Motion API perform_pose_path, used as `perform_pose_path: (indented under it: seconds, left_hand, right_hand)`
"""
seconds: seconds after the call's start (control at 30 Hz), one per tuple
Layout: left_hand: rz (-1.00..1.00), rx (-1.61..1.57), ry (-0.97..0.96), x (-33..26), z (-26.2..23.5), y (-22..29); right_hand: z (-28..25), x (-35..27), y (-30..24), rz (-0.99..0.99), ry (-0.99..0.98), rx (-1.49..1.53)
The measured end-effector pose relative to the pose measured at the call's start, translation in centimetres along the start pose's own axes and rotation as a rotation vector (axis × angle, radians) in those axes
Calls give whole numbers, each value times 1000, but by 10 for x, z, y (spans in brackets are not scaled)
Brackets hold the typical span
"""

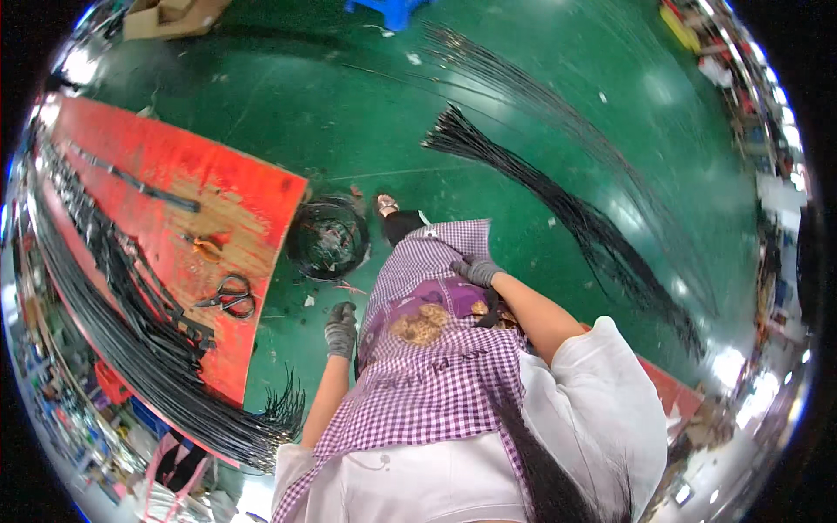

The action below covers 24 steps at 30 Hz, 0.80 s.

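My left hand (340,329), in a grey glove, hangs beside my apron with its fingers curled in and nothing visible in them. My right hand (476,271), gloved the same way, rests against the front of the purple checked apron (410,397), fingers stretched along the cloth. To the left stands a red worktop (231,183) with worn patches. Black-handled scissors (234,296) lie near its edge, nearest to my left hand. A long bundle of black cables (148,370) runs along the worktop's left side, its ends fanned out toward me.
A black bin (328,237) with scraps inside stands on the green floor (366,96) beside the worktop. A thick black cable bundle (540,187) and thinner loose strands (558,100) lie on the floor to the right. At the far side are a blue stool (390,10) and a cardboard box (170,19).
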<state>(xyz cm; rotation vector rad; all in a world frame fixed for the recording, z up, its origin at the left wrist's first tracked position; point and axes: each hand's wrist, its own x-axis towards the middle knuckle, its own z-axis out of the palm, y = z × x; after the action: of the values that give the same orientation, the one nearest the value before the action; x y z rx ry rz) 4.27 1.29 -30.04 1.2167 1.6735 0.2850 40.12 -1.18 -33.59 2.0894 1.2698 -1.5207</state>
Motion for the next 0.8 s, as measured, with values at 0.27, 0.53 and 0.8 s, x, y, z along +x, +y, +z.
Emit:
perform_pose_path:
  seconds: [0.27, 0.53, 0.8]
  left_hand:
    - [190, 452, -231, 16, 45, 64]
    - [-113, 575, -54, 118, 149, 119]
    - [-52, 591, 88, 207, 308, 254]
  right_hand:
    - [-32, 7, 80, 179, 225, -31]
    - [-154, 85, 209, 145, 190, -190]
    - [-251, 262, 316, 125, 193, 68]
